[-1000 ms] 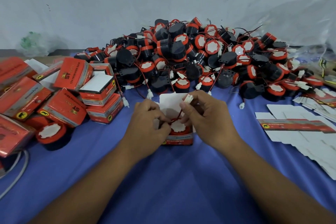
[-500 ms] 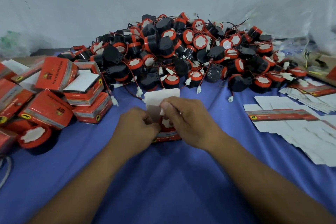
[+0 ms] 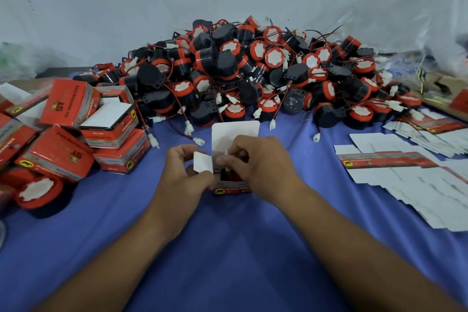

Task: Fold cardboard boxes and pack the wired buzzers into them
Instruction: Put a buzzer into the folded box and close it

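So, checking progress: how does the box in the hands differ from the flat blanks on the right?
The held box stands folded into shape; the flat blanks lie unfolded. The held box has wires inside; the flat blanks hold nothing. Both show red print.

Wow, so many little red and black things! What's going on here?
A person is packing wired buzzers, heaped at the back, into red cartons. The left hand pinches a white side flap of the open box on the blue cloth; the right hand grips that box at its opening, where wire shows. Folded boxes sit left, flat blanks right.
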